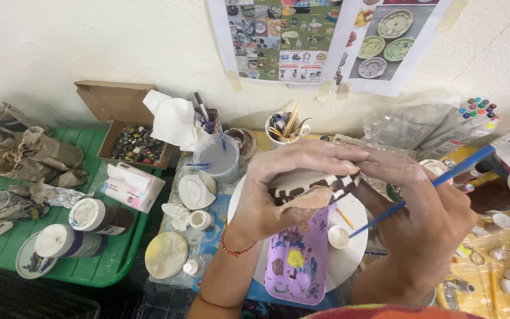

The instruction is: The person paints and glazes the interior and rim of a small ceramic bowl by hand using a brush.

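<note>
While the left hand cradles a small ceramic piece banded in dark and white, its grip wrapped around the top and side, the right hand pinches a blue-handled paintbrush whose tip runs in under the piece, above the lilac palette on the white round board. It looks like the painting stage, mid-stroke; the next move seems to call for a steady wrist and a slight turn of the piece to meet the bristles.
</note>
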